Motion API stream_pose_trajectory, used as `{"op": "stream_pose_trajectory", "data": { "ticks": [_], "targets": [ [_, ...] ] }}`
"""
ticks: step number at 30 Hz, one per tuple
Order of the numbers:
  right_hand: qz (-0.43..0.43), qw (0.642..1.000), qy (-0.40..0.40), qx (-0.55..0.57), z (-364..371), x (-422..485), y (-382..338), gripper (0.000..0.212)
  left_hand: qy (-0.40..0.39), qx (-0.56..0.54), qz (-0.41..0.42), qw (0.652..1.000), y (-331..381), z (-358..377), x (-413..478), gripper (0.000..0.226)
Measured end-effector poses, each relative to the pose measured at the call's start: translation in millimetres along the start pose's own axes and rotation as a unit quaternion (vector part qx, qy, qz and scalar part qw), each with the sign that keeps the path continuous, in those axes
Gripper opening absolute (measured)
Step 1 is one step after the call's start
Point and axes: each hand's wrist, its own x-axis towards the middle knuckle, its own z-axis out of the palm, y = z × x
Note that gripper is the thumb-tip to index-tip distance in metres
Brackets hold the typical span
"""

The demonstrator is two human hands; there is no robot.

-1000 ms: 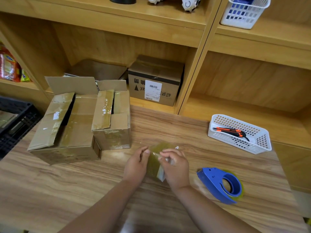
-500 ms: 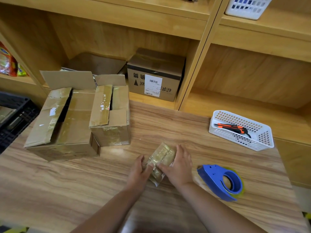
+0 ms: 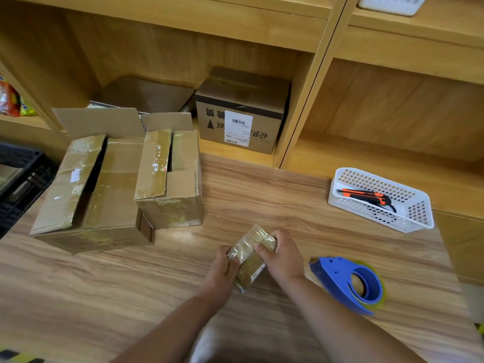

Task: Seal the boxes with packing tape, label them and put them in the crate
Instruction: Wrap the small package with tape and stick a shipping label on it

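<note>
A small flat packet wrapped in yellowish tape point(image 3: 248, 260) lies on the wooden table point(image 3: 131, 297) in front of me. My left hand point(image 3: 222, 271) grips its left edge and my right hand point(image 3: 281, 255) grips its upper right end, fingers curled over it. A large cardboard box point(image 3: 86, 189) with loose flaps stands at the left, a smaller open box point(image 3: 170, 179) touching its right side. The blue tape dispenser point(image 3: 351, 282) lies just right of my right wrist. A black crate point(image 3: 18, 179) shows at the far left edge.
A white basket point(image 3: 413, 213) holding an orange-black box cutter point(image 3: 366, 196) stands at the right. A labelled cardboard box point(image 3: 241, 111) sits in the shelf behind the table. Snack packets point(image 3: 10, 100) lie on a left shelf.
Both hands have shifted on the packet: the right hand moved up to its far end and closed over it, the left closed on the left edge. The camera tilted down slightly.
</note>
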Motion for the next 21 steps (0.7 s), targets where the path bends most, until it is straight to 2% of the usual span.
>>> {"op": "stream_pose_trajectory", "data": {
  "ticks": [2,6,14,17,21],
  "targets": [
    [0.001,1.000,-0.002,-0.015,-2.3,2.8,-1.6,0.034,0.007,-0.010,-0.011,1.000,1.1,-2.5,3.2,0.005],
    [0.023,0.998,-0.054,-0.013,-1.1,7.6,-7.0,0.061,-0.021,-0.023,-0.022,0.999,7.1,-8.0,7.4,0.008],
    [0.048,0.997,-0.052,-0.039,2.8,4.5,-8.5,0.045,-0.026,0.011,0.006,1.000,10.8,-13.5,7.1,0.010],
    [0.081,0.996,-0.040,0.004,-0.5,7.1,-10.3,0.032,-0.044,0.042,0.007,0.998,14.4,-15.8,7.3,0.013],
    [0.095,0.994,-0.033,0.050,-6.9,10.6,-8.6,0.033,-0.044,0.076,0.015,0.996,14.3,-21.3,10.5,0.015]
  ]
}}
